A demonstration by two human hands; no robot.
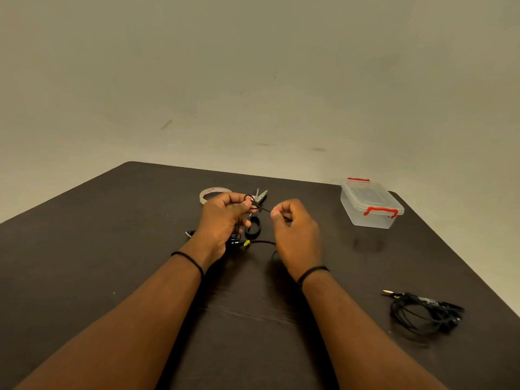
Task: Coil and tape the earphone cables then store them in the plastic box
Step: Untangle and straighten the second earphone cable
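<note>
Now earphone cable (257,205) pinched between both hands' fingers (247,203).

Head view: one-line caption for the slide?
Both hands, left hand and right hand, pinch an earphone cable above the table; plastic box closed at right.

the room is dim and warm-toned, with soft, even light that leaves only faint shadows under the forearms and a pale sheen on the dark table (112,249) near the clear plastic box (371,204). the wide lens bends the table's edges outward and stretches the arms at the bottom. detail is soft throughout, and the thin black cable (260,206) between the fingers blurs into the dark surface.
</note>
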